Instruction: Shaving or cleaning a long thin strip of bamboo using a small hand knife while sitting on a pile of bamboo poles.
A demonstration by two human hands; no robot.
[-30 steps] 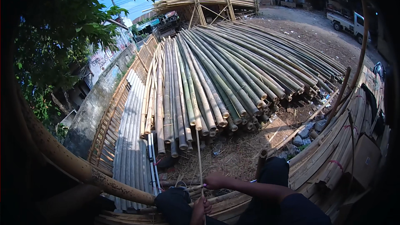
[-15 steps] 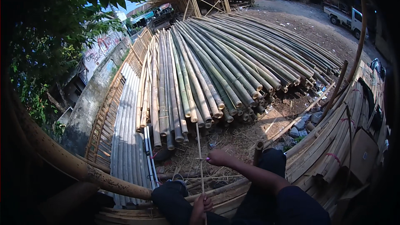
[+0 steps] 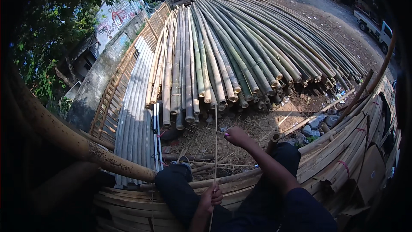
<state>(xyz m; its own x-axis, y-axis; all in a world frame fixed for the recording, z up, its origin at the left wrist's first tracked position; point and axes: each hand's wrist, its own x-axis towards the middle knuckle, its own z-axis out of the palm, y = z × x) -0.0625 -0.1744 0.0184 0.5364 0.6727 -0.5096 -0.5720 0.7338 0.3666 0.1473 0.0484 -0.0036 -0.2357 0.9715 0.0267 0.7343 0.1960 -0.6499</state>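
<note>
A long, thin bamboo strip [image 3: 215, 154] stands nearly upright in the picture, running from my lap toward the ends of the stacked poles. My left hand [image 3: 211, 197] is closed around its lower part, above my lap. Farther up, my right hand [image 3: 237, 138] is a fist just right of the strip. From that fist pokes a small tool, apparently a knife [image 3: 226, 134], with a pinkish-purple part by the fingers. Its thin tip points left and meets or nearly meets the strip; most of it is hidden by the fingers.
Long bamboo poles [image 3: 223, 68] lie fanned out ahead, cut ends toward me. Grey corrugated sheets [image 3: 134, 133] and a bamboo fence [image 3: 112, 103] run along the left. A thick pole [image 3: 64, 133] curves in front at left. Split bamboo [image 3: 339, 154] is piled at right, near stones [image 3: 315, 124].
The view has tipped downward and shifted left, so the poles sit higher and farther right. My two hands keep hold of the strip and the tool, with the strip now more upright.
</note>
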